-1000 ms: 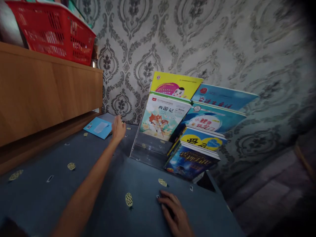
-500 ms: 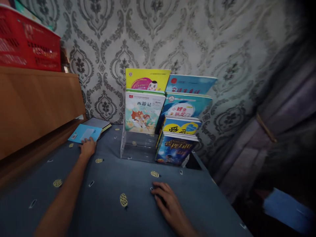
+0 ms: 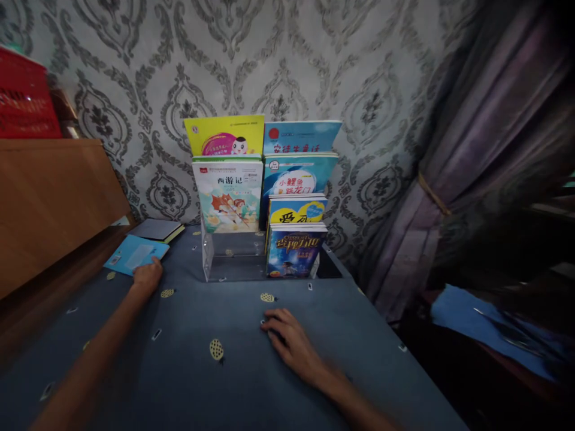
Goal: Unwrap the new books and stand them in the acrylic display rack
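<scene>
My left hand is at the near right corner of a light-blue book, its fingers curled in on the edge; the fingertips are partly hidden. That book lies back cover up, partly over a grey-covered book. My right hand rests on the dark blue tablecloth, fingers loosely bent and apart, holding nothing. Beyond it stands a clear tiered book rack. Its right side bears several books, with a dark blue book in front. On the left, a white-covered book stands before a yellow book.
A wooden cabinet borders the table on the left, with a red basket on top. Patterned wallpaper rises behind the rack. To the right hang a tied curtain and, lower, a blue cloth-like item.
The view has turned right, so the rack and books appear further left. My left hand's fingers have drawn in at the light-blue book's edge. My right hand stays on the tablecloth.
</scene>
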A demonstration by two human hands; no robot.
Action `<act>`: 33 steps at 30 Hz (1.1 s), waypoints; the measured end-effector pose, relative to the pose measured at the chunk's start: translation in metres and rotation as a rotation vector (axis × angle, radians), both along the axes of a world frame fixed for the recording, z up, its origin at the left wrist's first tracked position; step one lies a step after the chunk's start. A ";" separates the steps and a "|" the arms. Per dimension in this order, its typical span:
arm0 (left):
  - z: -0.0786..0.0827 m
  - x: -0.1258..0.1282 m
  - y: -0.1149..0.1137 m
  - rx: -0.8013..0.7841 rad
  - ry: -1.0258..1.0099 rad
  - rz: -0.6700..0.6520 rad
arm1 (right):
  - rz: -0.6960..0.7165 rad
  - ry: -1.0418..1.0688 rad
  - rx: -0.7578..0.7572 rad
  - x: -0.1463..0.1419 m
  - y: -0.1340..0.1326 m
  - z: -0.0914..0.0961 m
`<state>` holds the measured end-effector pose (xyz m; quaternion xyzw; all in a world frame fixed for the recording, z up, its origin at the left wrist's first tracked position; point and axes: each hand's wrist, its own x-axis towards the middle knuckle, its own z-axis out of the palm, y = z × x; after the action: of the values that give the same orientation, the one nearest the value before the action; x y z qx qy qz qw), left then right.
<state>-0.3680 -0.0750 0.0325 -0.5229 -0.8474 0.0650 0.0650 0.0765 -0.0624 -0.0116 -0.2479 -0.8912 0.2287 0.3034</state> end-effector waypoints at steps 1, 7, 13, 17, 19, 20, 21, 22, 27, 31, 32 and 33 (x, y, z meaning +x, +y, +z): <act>0.001 0.001 -0.002 -0.022 0.015 0.021 | 0.002 -0.009 -0.001 0.000 0.001 0.000; 0.004 0.013 -0.021 -0.140 0.069 -0.019 | 0.032 -0.023 0.006 0.000 0.004 -0.002; 0.018 0.024 -0.036 -0.191 0.086 -0.062 | 0.035 -0.025 -0.008 0.000 0.002 0.001; 0.036 0.005 -0.033 -0.121 0.006 0.061 | 0.039 -0.026 -0.001 0.000 0.003 0.000; 0.038 -0.011 -0.032 -0.012 -0.051 0.175 | 0.038 -0.022 0.004 0.000 0.003 -0.001; 0.037 -0.019 -0.032 0.054 -0.066 0.235 | 0.038 -0.020 0.004 0.000 0.004 -0.001; 0.034 -0.026 -0.032 0.120 -0.081 0.295 | 0.036 -0.020 0.004 0.000 0.004 -0.001; 0.029 -0.033 -0.033 0.177 -0.108 0.362 | 0.034 -0.021 0.001 0.000 0.003 0.000; 0.002 -0.049 -0.036 0.236 -0.222 0.491 | 0.023 -0.029 -0.011 0.000 0.003 0.001; -0.006 -0.055 -0.036 0.250 -0.252 0.477 | 0.033 -0.029 0.007 0.001 0.004 -0.002; -0.007 -0.056 -0.036 0.251 -0.254 0.473 | 0.032 -0.030 0.009 0.001 0.004 -0.003; -0.006 -0.057 -0.036 0.251 -0.257 0.472 | 0.032 -0.032 0.012 0.001 0.005 -0.004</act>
<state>-0.4247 -0.1110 0.0260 -0.3034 -0.9483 -0.0935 0.0045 0.0776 -0.0576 -0.0153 -0.2352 -0.9011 0.2244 0.2869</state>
